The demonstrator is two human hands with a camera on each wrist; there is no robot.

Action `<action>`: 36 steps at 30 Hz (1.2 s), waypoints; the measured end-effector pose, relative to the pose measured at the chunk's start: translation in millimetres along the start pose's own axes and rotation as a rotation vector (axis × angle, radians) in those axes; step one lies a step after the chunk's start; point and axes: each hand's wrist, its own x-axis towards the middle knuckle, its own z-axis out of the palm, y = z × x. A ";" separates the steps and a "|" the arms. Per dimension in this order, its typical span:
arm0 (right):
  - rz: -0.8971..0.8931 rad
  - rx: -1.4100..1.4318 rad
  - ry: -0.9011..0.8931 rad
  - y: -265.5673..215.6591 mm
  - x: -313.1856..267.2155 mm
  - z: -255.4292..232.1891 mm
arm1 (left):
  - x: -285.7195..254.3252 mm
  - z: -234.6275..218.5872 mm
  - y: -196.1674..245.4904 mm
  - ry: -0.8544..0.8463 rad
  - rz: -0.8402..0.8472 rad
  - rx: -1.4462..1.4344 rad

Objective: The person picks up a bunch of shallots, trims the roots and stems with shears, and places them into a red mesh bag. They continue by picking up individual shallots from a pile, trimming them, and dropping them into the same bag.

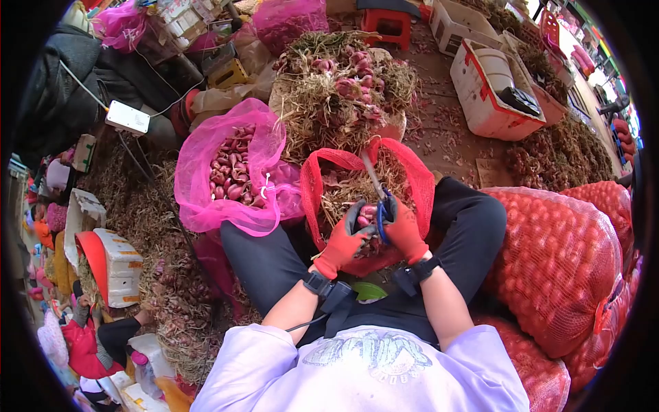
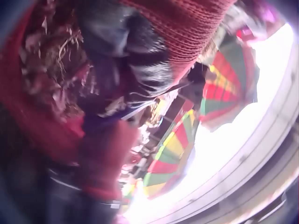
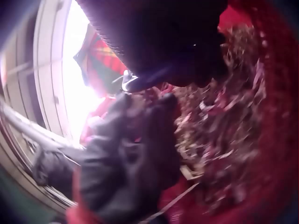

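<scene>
In the head view my left hand (image 1: 343,240), in a red glove with dark-coated fingers, holds a small bunch of shallots (image 1: 367,215). Beside it my right hand (image 1: 405,230), gloved likewise, grips blue-handled scissors (image 1: 382,218), their long blades pointing away from me. Both hands are over a red mesh bag (image 1: 313,199) between my legs, with dry stalks and trimmings (image 1: 340,189) inside. The right wrist view shows the dark fingers (image 3: 117,154) of my left hand up close, near the scissors' blue handle (image 3: 154,80). Motion blurs both wrist views.
A pink mesh bag (image 1: 195,154) with loose shallots (image 1: 233,168) lies to the left. Ahead is a heap of shallots with dry stalks (image 1: 322,96). Full red mesh sacks (image 1: 549,254) crowd my right side. A foam box (image 1: 484,103) and red stool (image 1: 386,26) stand farther off.
</scene>
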 end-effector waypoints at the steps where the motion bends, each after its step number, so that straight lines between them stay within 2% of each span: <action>1: -0.058 -0.146 0.085 15.7 4.2 4.3 | 2.6 -2.2 -6.8 -0.049 -0.215 -0.334; 2: -0.115 -0.289 0.174 31.1 6.6 6.1 | 4.5 -8.0 -12.2 -0.116 -0.252 -0.526; 4: 0.063 0.119 0.127 35.9 10.4 -0.8 | 8.0 -20.0 -4.5 -0.252 -0.325 -0.907; 5: 0.153 0.322 0.102 38.2 11.1 -2.2 | 7.9 -18.8 -1.4 -0.181 -0.315 -0.753; 6: 0.250 0.627 -0.006 14.9 7.7 -13.5 | 6.2 -12.0 20.1 -0.110 -0.301 -0.601; 7: 0.250 0.680 -0.021 1.9 5.7 -17.1 | 5.7 -7.7 31.7 -0.039 -0.283 -0.452; 8: 0.250 0.731 -0.038 -8.4 3.9 -18.2 | 8.9 -11.8 17.8 -0.040 -0.194 -0.333; 11: 0.315 0.745 -0.052 -17.1 -2.2 -3.7 | -0.7 0.4 25.9 0.200 0.306 0.645; 12: 0.327 0.736 -0.058 -13.2 -2.9 6.0 | -3.8 2.9 21.5 0.183 0.249 0.717; 15: 0.414 0.881 -0.128 -4.9 -6.2 11.4 | -6.1 7.7 16.8 0.174 0.349 0.874; 17: 0.447 1.003 -0.197 1.0 -7.0 5.3 | -7.4 7.5 20.7 0.144 0.334 0.922; 18: 0.427 0.948 -0.207 -2.7 -7.8 2.9 | -8.3 7.7 22.1 0.128 0.325 0.945; 20: 0.385 0.836 -0.227 -13.7 -7.3 -4.2 | -4.6 4.1 6.7 0.049 0.185 0.476; 21: 0.232 0.498 -0.130 -13.1 -6.1 -4.2 | -2.9 1.1 -2.8 0.011 0.112 0.243; 23: -0.076 -0.177 0.061 -9.7 -3.5 -3.4 | 5.1 -5.5 -15.3 0.028 0.034 0.020; 24: -0.046 -0.187 0.050 -1.0 -2.9 -2.5 | 9.6 -7.7 -9.5 0.035 -0.004 -0.090; 27: 0.196 0.629 -0.051 14.8 1.6 -1.8 | 10.0 -22.9 17.8 -0.320 -0.322 -0.800; 28: 0.300 0.798 -0.161 -6.1 2.3 -15.2 | 2.6 -19.0 27.8 -0.170 -0.390 -0.782; 31: 0.205 0.874 -0.224 -30.6 4.3 -21.5 | 7.5 -17.2 24.2 -0.082 -0.518 -0.846; 32: 0.112 0.806 -0.226 -28.8 3.6 -18.2 | 6.0 -14.7 24.2 -0.117 -0.498 -0.816; 35: 0.038 0.498 -0.169 -9.6 4.1 -3.5 | 1.1 -7.2 28.5 -0.217 -0.420 -0.728; 36: 0.022 0.405 -0.094 -9.1 3.0 0.0 | 0.4 -6.9 25.5 -0.243 -0.380 -0.706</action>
